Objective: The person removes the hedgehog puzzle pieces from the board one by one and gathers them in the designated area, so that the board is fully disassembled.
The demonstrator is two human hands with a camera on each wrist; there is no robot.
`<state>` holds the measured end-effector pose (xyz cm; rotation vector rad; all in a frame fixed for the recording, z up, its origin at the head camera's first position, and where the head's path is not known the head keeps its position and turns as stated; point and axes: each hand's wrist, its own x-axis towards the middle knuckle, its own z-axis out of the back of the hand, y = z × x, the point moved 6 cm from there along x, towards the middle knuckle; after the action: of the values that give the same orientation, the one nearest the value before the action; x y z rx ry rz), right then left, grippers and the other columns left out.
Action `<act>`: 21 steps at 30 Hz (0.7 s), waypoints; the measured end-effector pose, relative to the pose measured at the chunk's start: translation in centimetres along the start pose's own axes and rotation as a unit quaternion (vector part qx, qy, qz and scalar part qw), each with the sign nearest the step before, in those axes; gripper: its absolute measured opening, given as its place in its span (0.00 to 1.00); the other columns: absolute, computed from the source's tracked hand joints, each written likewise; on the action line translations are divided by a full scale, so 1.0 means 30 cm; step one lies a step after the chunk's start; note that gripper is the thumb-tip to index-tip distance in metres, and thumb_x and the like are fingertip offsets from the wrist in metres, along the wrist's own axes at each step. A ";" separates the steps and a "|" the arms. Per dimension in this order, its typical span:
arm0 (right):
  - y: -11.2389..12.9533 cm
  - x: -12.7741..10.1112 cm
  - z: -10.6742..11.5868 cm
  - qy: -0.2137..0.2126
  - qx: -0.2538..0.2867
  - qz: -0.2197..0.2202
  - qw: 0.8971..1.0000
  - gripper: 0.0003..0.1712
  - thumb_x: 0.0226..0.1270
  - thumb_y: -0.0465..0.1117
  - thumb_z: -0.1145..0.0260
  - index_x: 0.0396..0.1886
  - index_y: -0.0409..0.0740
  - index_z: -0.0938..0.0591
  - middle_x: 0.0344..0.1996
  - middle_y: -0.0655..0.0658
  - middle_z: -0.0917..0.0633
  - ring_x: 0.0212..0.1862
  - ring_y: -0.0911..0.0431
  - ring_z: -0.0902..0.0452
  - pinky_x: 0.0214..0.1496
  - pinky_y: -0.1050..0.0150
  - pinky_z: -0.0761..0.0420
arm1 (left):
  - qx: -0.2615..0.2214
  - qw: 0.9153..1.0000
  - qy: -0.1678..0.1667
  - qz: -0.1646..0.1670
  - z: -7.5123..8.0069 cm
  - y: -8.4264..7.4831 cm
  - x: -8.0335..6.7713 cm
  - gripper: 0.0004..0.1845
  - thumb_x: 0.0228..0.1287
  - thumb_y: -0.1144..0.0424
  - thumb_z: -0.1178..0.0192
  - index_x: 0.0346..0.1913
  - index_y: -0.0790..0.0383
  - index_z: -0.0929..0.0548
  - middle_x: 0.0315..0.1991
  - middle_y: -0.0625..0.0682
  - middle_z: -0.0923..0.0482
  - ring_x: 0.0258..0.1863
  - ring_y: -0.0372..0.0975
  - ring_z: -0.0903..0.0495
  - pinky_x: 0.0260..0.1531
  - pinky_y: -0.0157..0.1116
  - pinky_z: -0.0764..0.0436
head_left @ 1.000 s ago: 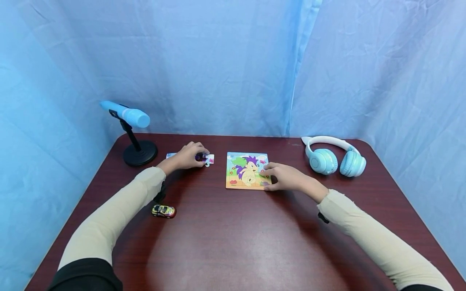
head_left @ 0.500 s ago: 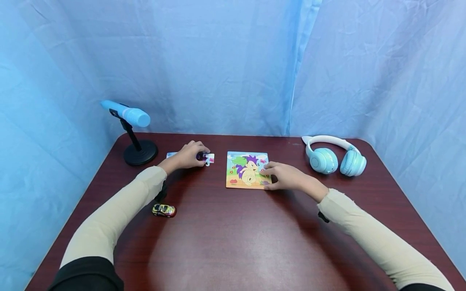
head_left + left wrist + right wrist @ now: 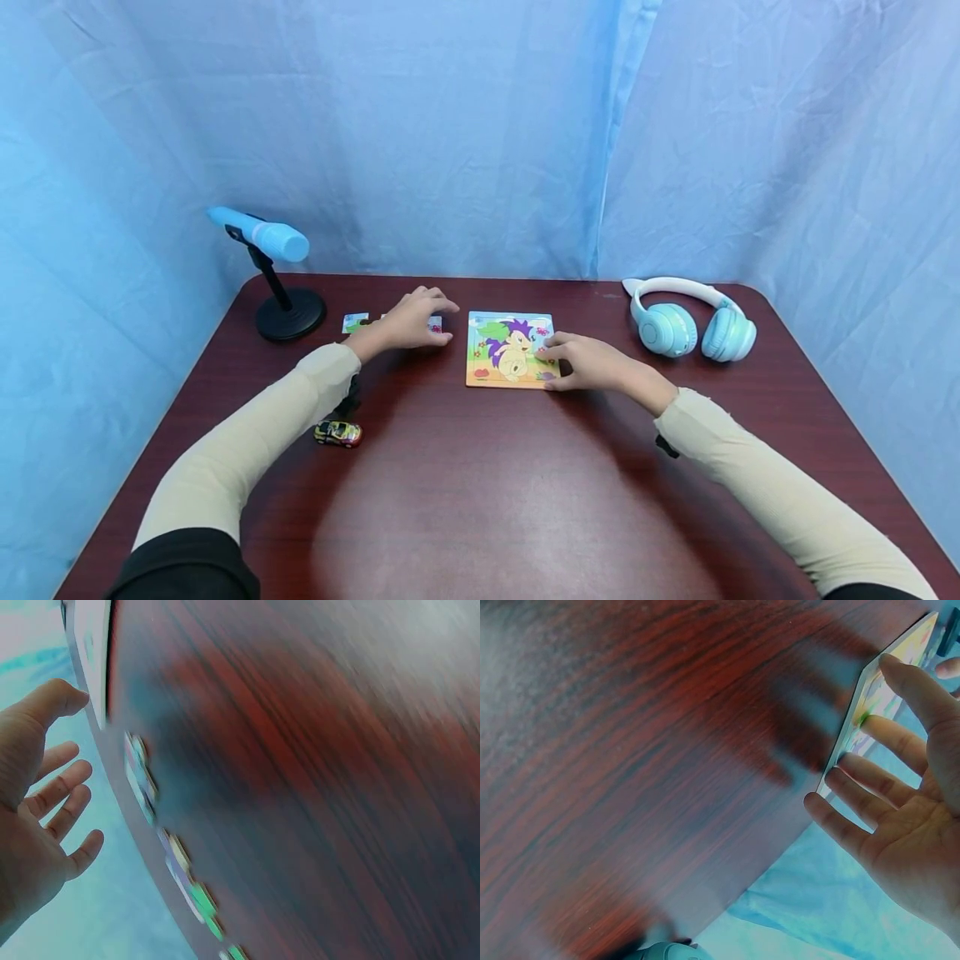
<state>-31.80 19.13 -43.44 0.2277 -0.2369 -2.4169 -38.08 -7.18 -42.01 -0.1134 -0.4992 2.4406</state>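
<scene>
My left grip [image 3: 409, 323] is spread wide, holding nothing, near the loose puzzle pieces [image 3: 355, 321] on the worktop [image 3: 480, 483]. My right grip [image 3: 585, 364] is relaxed, fingertips touching the right side of the puzzle board [image 3: 510, 354] (steadying it, I'd judge). Light pressure there, and edge pinches for pieces, should serve best.

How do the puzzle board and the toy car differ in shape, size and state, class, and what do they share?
The puzzle board is a flat, roughly square panel, while the toy car has a raised body. The puzzle board looks larger than the toy car. The right hand touches the puzzle board, whereas neither hand touches the toy car. Both are multicoloured and rest on the table.
</scene>
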 end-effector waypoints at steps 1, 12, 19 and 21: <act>0.000 0.000 0.000 0.000 0.001 0.000 1.000 0.31 0.65 0.50 0.27 0.65 0.42 0.18 0.61 0.38 0.19 0.59 0.47 0.21 0.63 0.47 0.21 | 0.002 1.000 0.002 -0.006 -0.005 -0.016 0.005 0.27 0.65 0.56 0.32 0.65 0.61 0.19 0.61 0.58 0.23 0.59 0.51 0.29 0.60 0.54 0.30; 0.002 -0.001 -0.002 0.001 0.005 -0.004 1.000 0.31 0.66 0.50 0.27 0.65 0.42 0.18 0.62 0.37 0.20 0.60 0.46 0.21 0.63 0.46 0.21 | 0.004 0.997 0.061 -0.037 -0.067 -0.125 0.036 0.29 0.65 0.52 0.31 0.66 0.60 0.19 0.62 0.57 0.22 0.60 0.49 0.28 0.63 0.51 0.29; 0.004 -0.003 0.005 0.004 0.006 -0.010 1.000 0.31 0.65 0.50 0.27 0.65 0.42 0.18 0.62 0.37 0.20 0.62 0.45 0.22 0.64 0.46 0.22 | 0.006 0.996 0.080 -0.043 -0.080 -0.145 0.037 0.27 0.66 0.53 0.32 0.65 0.60 0.19 0.63 0.57 0.23 0.61 0.49 0.28 0.63 0.52 0.29; 0.003 -0.002 0.004 0.004 0.004 -0.008 1.000 0.31 0.66 0.50 0.27 0.65 0.42 0.18 0.62 0.37 0.20 0.62 0.45 0.22 0.64 0.46 0.22 | 0.007 0.995 0.086 -0.043 -0.083 -0.148 0.037 0.27 0.66 0.52 0.32 0.65 0.60 0.19 0.64 0.57 0.23 0.61 0.49 0.28 0.63 0.52 0.30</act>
<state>-31.72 19.11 -43.29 0.2434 -0.2429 -2.4309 -35.91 -2.48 -42.58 -0.2872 -0.4034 2.3254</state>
